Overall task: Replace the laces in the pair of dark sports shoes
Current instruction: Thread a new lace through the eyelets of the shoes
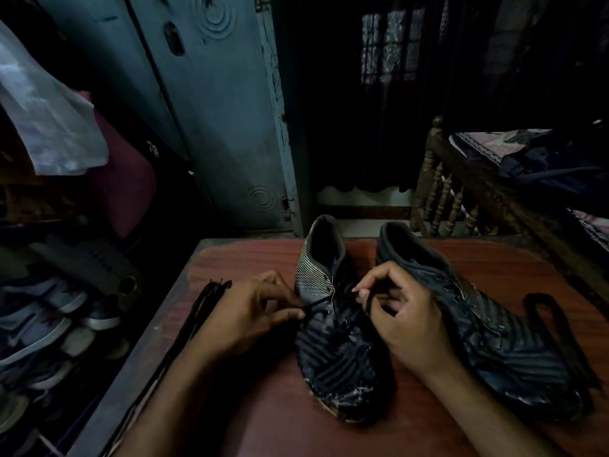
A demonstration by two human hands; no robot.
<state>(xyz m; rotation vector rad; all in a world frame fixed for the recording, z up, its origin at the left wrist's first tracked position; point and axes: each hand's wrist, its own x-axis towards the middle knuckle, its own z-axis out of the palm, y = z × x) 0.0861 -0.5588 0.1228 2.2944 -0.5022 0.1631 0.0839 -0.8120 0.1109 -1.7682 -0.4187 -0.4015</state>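
Note:
Two dark sports shoes stand on a reddish wooden table [270,407], toes toward me. The left shoe [339,351] has a striped grey side; the right shoe [494,331] lies beside it. My left hand [250,311] pinches one end of a black lace [316,303] at the left shoe's eyelets. My right hand [402,311] pinches the other part of that lace over the shoe's tongue. A loose black lace [553,324] curls on the table right of the right shoe. A bundle of dark laces [197,311] lies at the table's left edge.
A rack of several shoes [49,328] stands low on the left. A blue metal cupboard [211,110] rises behind the table. A wooden bed rail [448,196] and bedding are at the right. The room is dim.

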